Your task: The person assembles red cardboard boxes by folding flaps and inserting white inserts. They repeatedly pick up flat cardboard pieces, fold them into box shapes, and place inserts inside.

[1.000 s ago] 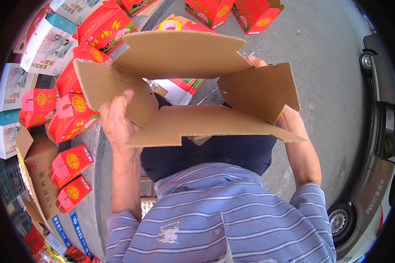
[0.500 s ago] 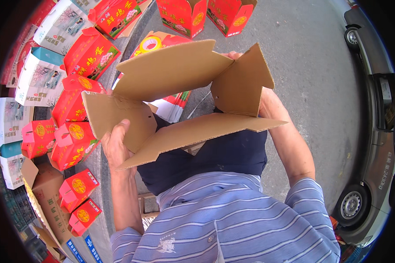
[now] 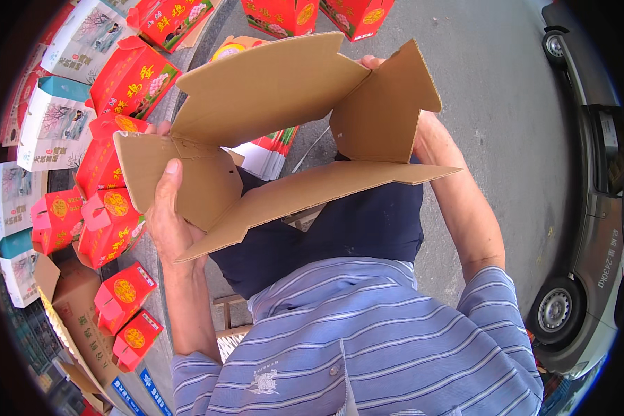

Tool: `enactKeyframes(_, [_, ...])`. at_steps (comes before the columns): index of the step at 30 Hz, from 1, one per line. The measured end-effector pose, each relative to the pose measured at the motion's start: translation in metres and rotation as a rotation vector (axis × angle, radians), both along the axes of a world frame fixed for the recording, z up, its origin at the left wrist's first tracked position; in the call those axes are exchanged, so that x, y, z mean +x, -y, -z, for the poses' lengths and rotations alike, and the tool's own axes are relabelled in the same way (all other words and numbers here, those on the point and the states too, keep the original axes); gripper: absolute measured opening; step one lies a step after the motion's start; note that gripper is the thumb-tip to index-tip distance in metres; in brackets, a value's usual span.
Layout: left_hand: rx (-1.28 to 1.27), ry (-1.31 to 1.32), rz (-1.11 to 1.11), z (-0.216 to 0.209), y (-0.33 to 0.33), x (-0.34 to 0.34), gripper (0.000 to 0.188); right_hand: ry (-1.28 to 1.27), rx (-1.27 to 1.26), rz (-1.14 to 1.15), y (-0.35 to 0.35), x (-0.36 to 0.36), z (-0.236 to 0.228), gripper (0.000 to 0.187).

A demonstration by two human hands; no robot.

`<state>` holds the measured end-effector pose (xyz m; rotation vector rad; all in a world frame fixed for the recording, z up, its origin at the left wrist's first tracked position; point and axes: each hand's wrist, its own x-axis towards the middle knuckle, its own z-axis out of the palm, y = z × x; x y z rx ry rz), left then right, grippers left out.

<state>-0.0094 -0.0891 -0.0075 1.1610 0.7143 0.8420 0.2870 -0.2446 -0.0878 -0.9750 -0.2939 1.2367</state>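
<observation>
A cardboard box [image 3: 256, 93] is held up above my lap, its plain brown inner faces showing and its flaps spread. Through the middle of it I can see down to my dark apron or trousers and the ground. My left hand [image 3: 165, 218] grips the box's left side, thumb inside and fingers behind the board. On the far right, my right hand [image 3: 428, 132] holds the box from outside; most of its fingers are hidden, with a few fingertips showing at the back corner. Flat red and white printed cartons [image 3: 270, 156] lie stacked beyond the box, partly covered.
Folded red gift boxes [image 3: 135, 80] and white boxes with teal tops [image 3: 55, 125] stand along my left. Two more red boxes [image 3: 357, 17] stand on the pavement ahead. A large brown carton [image 3: 76, 301] sits at lower left. A grey vehicle [image 3: 589, 243] is parked at right.
Both hands have lifted the box slightly up and away, and it has shifted a little left at its left side. The roll of yellow tape behind it is now mostly covered.
</observation>
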Motion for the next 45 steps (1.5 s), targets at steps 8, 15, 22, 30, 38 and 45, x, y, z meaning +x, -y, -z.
enactKeyframes(8, [0.182,0.046,-0.055,-0.001,0.048,-0.011,0.078,0.220,-0.172,0.301,-0.003,-0.023,-0.055,0.036])
enactKeyframes(15, [0.242,0.012,0.016,0.007,0.066,-0.023,0.090,0.445,-0.130,0.257,-0.011,-0.006,-0.058,0.034])
enactKeyframes(22, [-0.014,0.053,-0.019,0.002,0.054,-0.012,0.080,0.344,-0.108,0.194,-0.067,0.039,-0.046,0.036])
enactKeyframes(30, [-0.112,0.084,-0.215,-0.008,0.060,-0.015,0.066,0.993,0.109,0.035,-0.090,0.045,-0.042,0.038])
enactKeyframes(38, [-0.039,0.050,-0.166,0.004,0.060,-0.032,0.074,0.756,-0.050,-0.099,-0.048,0.026,-0.083,0.042])
enactKeyframes(45, [0.154,0.035,0.297,0.007,0.033,-0.072,0.121,0.793,-0.037,0.054,-0.046,0.000,-0.092,0.045])
